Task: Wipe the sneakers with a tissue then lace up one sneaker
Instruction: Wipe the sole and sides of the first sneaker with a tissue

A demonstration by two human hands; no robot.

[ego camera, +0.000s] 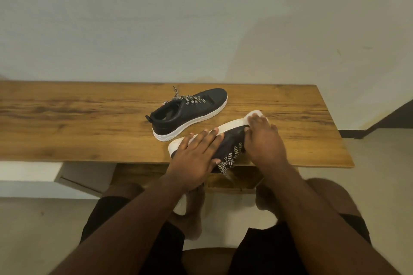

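Two black sneakers with white soles and zigzag black-and-white laces are on the wooden table. The far sneaker stands upright, toe toward the back right. The near sneaker lies tipped on its side at the table's front edge, its sole facing away from me. My left hand rests flat on its heel part, fingers straight. My right hand presses a white tissue against the toe end of the sole; only a small part of the tissue shows beyond the fingertips.
The table stands against a pale wall and ends at right near a dark doorway. My knees and bare feet are below the front edge, above a light floor. A white ledge sits low at left.
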